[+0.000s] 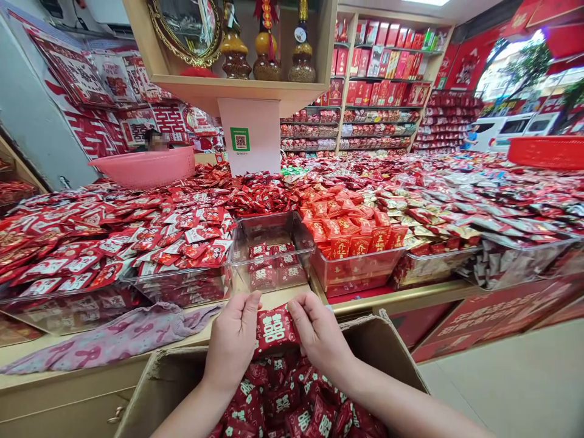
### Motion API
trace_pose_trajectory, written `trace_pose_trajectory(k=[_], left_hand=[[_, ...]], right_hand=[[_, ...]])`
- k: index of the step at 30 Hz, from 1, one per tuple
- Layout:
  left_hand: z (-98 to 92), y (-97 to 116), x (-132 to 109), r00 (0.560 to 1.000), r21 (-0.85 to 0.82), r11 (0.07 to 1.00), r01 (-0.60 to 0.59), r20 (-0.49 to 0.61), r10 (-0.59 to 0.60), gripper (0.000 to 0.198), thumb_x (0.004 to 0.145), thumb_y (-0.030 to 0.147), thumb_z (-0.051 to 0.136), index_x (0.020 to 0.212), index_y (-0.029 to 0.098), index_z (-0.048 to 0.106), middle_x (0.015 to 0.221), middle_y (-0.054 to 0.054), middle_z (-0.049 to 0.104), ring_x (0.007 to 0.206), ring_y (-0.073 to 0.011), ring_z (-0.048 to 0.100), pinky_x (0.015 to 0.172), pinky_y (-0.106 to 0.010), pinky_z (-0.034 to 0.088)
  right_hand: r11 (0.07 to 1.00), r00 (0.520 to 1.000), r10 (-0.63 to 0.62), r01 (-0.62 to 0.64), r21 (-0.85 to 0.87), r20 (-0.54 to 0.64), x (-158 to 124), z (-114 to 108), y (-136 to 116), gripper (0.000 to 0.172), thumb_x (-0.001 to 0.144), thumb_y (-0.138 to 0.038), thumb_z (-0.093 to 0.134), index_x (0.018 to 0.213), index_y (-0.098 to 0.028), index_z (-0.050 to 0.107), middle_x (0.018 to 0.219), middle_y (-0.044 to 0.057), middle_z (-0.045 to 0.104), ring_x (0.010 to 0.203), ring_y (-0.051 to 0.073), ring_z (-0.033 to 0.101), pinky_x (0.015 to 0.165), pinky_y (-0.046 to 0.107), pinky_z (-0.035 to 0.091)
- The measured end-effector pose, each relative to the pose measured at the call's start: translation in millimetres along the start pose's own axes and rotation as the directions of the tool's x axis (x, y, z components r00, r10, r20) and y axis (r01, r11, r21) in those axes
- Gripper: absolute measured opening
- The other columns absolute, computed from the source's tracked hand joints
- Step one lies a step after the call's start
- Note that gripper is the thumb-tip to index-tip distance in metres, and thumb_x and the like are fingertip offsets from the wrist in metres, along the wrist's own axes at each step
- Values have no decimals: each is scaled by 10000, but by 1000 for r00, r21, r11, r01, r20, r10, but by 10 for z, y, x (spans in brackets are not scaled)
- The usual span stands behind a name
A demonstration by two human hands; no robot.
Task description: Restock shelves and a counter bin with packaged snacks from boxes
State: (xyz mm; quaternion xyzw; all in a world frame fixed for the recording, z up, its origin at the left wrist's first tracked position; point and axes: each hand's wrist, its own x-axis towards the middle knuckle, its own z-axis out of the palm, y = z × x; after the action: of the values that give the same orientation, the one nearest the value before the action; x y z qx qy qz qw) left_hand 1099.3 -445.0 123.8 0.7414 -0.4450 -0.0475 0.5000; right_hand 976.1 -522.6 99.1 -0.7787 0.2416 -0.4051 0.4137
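A red candy packet [275, 329] with a white double-happiness mark is pinched at its two sides, the left hand [233, 342] and right hand [319, 333] both closed on it. It hangs above an open cardboard box [168, 380] full of like red packets [292, 404]. Just beyond stands a clear plastic bin [272, 250], nearly empty, on the surface [401, 296]. A purple cloth [114, 336] lies to the left.

Wooden counter [401, 297] under clear bins [272, 243], seemingly cloth [114, 337]
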Motion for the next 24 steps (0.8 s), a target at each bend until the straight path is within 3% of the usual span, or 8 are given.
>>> trace_pose_trajectory(k=[3,6,9,12,15,19,21,24], left_hand=[[-59,-64,14,999,61,998,4,39,-6,311,829,434,368,638,207,459,523,52,414,500,-120,401,498,-215,331],[-81,-100,33,996,93,995,-42,80,34,304,831,423,371,638,207,464,532,48,440,511,-124,426,508,-218,342],[-103,-78,65,995,79,996,-46,96,39,315,831,422,369,616,205,450,537,51,438,523,-119,434,517,-214,360],[-219,-53,112,996,-2,999,36,82,-35,320,824,457,353,657,206,461,540,55,454,504,-113,452,494,-206,383],[-431,-147,166,985,-47,991,126,126,-119,334,824,493,302,811,216,489,535,61,496,418,-109,465,428,-204,391],[-628,-464,217,976,179,983,37,205,-74,315,784,499,383,731,220,519,513,53,504,423,-113,482,402,-189,379],[-637,-601,228,983,277,960,-31,182,-21,325,777,493,392,678,221,537,490,45,507,445,-123,500,419,-191,390],[-605,-711,217,987,331,936,-118,144,73,292,782,457,408,695,232,572,554,38,584,502,-124,551,485,-181,424]], right_hand=[[920,952,-262,296,-257,157,28,-130,-89,206,826,-353,447,931,-178,470,1047,88,527,902,169,461,764,311,390],[680,802,-421,588,-437,424,80,-184,-207,268,735,-416,563,822,-168,511,1240,94,430,985,228,403,808,360,368],[531,726,-410,683,-502,552,176,-141,-320,226,703,-349,605,759,-152,509,1040,92,549,843,202,434,732,334,378],[469,678,-405,730,-497,614,363,-120,-454,173,696,-294,597,733,-149,509,790,54,574,723,171,432,700,315,367],[439,678,-418,733,-519,605,733,-178,-604,164,703,-289,584,738,-145,515,749,50,568,718,167,449,703,304,362],[359,772,-330,635,-684,544,1505,-164,-620,173,713,-274,569,784,-119,539,780,77,594,753,187,512,731,312,377],[316,786,-173,615,-722,593,1894,-44,-490,220,720,-256,558,876,-102,553,865,107,611,815,210,544,745,314,394],[291,754,121,595,-749,646,2330,216,-177,352,689,-238,598,1002,-83,558,1006,152,597,921,251,556,748,314,427]])
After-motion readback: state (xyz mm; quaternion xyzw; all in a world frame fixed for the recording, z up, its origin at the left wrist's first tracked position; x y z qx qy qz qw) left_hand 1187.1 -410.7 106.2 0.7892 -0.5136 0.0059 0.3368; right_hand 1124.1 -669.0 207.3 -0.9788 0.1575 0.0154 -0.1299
